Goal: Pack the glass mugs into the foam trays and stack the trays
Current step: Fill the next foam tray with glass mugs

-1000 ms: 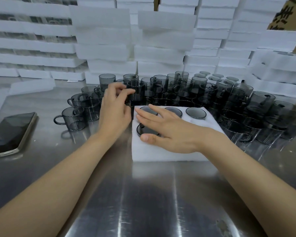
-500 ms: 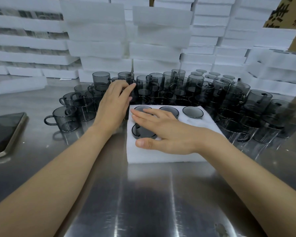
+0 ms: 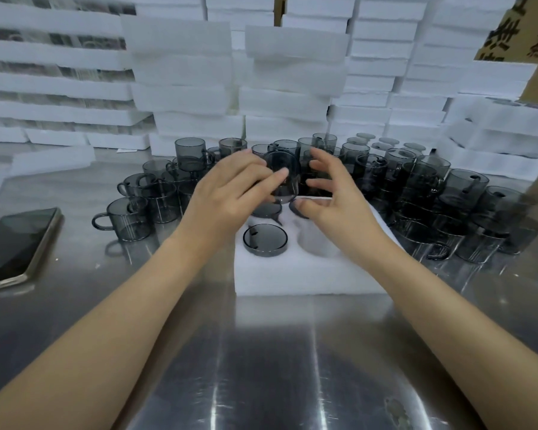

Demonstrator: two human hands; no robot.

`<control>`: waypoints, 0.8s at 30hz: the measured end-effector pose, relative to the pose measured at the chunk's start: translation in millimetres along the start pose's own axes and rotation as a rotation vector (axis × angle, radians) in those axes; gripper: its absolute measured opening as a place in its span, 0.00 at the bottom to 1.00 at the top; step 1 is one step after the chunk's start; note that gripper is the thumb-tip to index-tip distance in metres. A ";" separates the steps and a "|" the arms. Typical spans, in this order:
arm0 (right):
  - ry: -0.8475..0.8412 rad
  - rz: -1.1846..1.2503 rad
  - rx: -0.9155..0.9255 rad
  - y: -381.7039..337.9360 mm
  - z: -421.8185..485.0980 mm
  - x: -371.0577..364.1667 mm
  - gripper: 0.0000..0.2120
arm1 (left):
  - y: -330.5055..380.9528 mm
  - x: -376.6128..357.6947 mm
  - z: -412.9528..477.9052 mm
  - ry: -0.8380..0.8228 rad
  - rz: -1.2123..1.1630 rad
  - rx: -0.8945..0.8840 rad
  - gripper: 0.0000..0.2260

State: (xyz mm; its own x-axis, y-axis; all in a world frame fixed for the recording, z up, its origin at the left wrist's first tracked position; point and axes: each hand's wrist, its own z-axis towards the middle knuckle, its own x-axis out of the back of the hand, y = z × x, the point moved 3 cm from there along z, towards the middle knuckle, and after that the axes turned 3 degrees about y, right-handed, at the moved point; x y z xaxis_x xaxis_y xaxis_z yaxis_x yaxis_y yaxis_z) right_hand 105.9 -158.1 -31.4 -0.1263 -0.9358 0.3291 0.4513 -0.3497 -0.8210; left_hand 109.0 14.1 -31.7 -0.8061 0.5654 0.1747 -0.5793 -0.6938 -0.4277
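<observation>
Over the foam tray [image 3: 292,276] a glass mug [image 3: 282,178] is gripped by the left hand [image 3: 230,197] — a second mug [image 3: 264,240] is seated in its near-left pocket; the right hand [image 3: 339,209] is spread wide.

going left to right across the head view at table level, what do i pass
phone → lone mug → left hand → held mug → right hand → crowd of mugs
</observation>
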 end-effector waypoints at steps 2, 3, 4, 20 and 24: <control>-0.047 -0.017 0.036 -2.5 -1.3 -2.7 0.34 | 4.2 1.7 2.7 0.016 -0.001 -0.022 0.05; -0.060 -0.023 0.055 -4.5 -2.4 -3.9 0.33 | 4.9 2.6 3.2 0.028 0.008 -0.027 0.03; -0.058 -0.027 0.073 -6.5 -3.4 -4.1 0.33 | 5.4 3.4 3.3 0.039 0.021 -0.027 0.02; 0.000 0.449 -0.226 -1.9 -1.3 4.1 0.19 | -7.4 -7.4 -18.4 -0.121 -0.146 0.609 0.22; -0.033 0.712 -0.411 -4.1 2.3 6.9 0.10 | -10.5 -9.5 -22.6 -0.156 -0.154 0.647 0.21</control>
State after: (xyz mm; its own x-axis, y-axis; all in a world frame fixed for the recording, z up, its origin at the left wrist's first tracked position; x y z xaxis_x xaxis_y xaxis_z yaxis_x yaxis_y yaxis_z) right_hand 105.2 -163.0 -24.7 0.0969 -0.9401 -0.3267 0.0534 0.3327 -0.9415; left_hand 125.4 26.1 -48.9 -0.6886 0.6417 0.3377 -0.6052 -0.7651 0.2198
